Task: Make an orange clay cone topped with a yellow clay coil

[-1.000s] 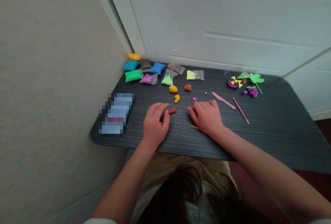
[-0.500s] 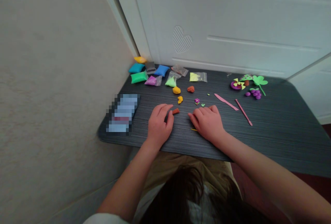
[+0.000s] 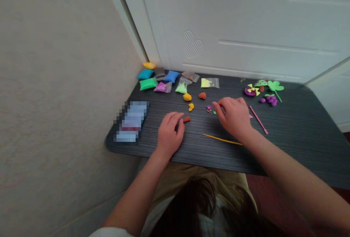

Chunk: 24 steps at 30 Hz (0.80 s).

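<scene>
My left hand (image 3: pixel 168 132) rests palm down on the dark table (image 3: pixel 295 135), fingers slightly curled, its thumb touching a small red-brown clay piece (image 3: pixel 186 119). My right hand (image 3: pixel 232 116) hovers further right with fingers bent, the fingertips by a tiny green clay bit (image 3: pixel 214 112) and a small purple clay flower (image 3: pixel 209 108). I cannot see anything held in it. A thin yellow stick (image 3: pixel 221 139) lies on the table under my right wrist.
Several coloured clay bags (image 3: pixel 164 80) lie at the table's back left. Orange (image 3: pixel 187 97) and red-brown (image 3: pixel 202 95) clay lumps sit mid-table. A pink tool (image 3: pixel 258 119) lies right of my hand, finished clay figures (image 3: pixel 264 90) at back right. A blurred flat object (image 3: pixel 131 121) lies at left.
My right hand has moved right and away from me, uncovering the yellow stick and reaching beside the purple flower. My left hand has stayed by the red-brown piece.
</scene>
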Tool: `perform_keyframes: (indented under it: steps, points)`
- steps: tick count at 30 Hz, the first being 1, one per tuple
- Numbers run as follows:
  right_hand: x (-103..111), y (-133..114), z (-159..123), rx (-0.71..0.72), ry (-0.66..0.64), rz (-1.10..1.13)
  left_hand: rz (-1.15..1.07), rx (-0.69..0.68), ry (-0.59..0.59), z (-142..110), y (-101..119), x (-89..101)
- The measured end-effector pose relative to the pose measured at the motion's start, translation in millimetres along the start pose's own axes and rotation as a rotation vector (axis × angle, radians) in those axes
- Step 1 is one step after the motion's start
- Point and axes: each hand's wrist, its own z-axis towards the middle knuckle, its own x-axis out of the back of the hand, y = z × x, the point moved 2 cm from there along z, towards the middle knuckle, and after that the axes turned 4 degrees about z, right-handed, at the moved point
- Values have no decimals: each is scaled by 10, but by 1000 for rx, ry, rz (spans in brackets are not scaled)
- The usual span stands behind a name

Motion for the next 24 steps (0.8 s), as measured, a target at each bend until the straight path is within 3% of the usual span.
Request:
perform_keyframes:
  steps: [10,19,24]
  points:
    - [-177,-155,-439,166,-124,18,2,6,-6,-1,0,-6]
    - [-235,-15,-317,96,-112,-46,-1,5,10,-6,0,10]
    - [-171,-156,-473,173,-145,-30,-2,4,2,-1,2,14]
